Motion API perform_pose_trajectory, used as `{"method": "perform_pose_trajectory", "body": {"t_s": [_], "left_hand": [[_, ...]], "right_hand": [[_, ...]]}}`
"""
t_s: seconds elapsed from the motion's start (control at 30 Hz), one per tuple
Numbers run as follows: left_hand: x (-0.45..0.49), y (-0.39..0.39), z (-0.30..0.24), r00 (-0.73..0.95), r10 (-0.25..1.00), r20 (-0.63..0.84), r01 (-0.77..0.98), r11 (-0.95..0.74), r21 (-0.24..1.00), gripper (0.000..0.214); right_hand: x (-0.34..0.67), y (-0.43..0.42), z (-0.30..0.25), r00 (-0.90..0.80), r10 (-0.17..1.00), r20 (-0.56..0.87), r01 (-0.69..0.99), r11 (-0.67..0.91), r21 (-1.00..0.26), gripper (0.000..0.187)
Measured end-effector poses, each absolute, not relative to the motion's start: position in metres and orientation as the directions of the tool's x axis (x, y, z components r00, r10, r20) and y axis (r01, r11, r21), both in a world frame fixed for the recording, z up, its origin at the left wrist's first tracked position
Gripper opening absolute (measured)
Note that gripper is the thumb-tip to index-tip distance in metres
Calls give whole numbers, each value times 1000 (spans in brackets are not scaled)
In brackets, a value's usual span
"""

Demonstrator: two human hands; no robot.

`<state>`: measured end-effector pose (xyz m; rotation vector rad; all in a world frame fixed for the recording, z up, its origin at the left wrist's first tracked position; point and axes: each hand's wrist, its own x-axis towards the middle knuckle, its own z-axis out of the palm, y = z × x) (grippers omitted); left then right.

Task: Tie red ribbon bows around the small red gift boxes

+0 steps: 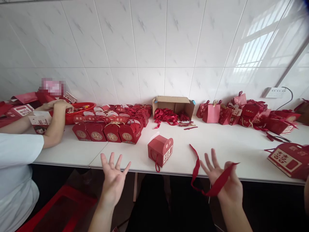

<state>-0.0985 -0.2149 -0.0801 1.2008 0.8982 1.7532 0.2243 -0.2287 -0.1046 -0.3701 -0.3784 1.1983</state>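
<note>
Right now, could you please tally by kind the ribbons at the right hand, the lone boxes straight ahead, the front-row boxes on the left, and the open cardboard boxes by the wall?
Ribbon at the right hand: 1
Lone red box straight ahead: 1
Front-row red boxes on the left: 4
Cardboard box: 1
Total: 7

Light is bright and soft, with barred-window glare on the glossy, white tiled wall (149, 35). Shadow darkens the space under the long white surface (181, 138). Wide-angle distortion stretches the edges.
</note>
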Motion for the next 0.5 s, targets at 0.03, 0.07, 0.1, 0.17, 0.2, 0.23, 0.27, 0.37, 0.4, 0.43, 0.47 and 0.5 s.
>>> {"method": "perform_pose_trajectory", "body": {"t_s": [0.03,0.07,0.1,0.17,0.2,0.23,0.27,0.37,0.4,0.43,0.47,0.5], "left_hand": [[-91,-213,-81,-213,899,383,-129,-414,901,109],[-84,-210,-83,-202,890,409,-15,-421,907,109],[-79,-205,-85,-175,882,439,101,-427,899,106],[-74,-191,-90,-94,864,495,299,-450,842,97],[-74,-182,-93,-43,863,504,369,-455,810,94],[-75,-173,-96,9,867,498,418,-456,786,92],[-76,-163,-100,58,878,476,452,-448,772,91],[-76,-135,-111,156,931,331,521,-362,773,96],[-74,-126,-114,178,945,274,549,-327,769,97],[-70,-118,-116,199,953,227,574,-301,761,97],[-65,-110,-118,223,954,202,584,-296,755,95],[-61,-102,-119,249,948,198,587,-310,748,93]], "right_hand": [[214,-230,-105,246,967,68,-818,245,-520,11],[203,-230,-104,155,987,39,-796,149,-587,8],[193,-229,-104,57,998,5,-751,46,-658,8],[174,-221,-101,-101,993,-54,-625,-105,-774,11],[165,-215,-99,-141,988,-70,-577,-139,-805,13],[157,-207,-98,-148,986,-76,-557,-147,-818,16],[150,-198,-97,-119,989,-83,-566,-137,-813,19],[132,-168,-97,30,988,-150,-658,-94,-747,26],[128,-158,-97,67,984,-168,-679,-79,-730,27],[125,-147,-96,84,981,-174,-686,-70,-724,28],[124,-136,-95,85,982,-166,-677,-65,-733,29],[125,-124,-93,77,986,-148,-653,-62,-754,29]]}}
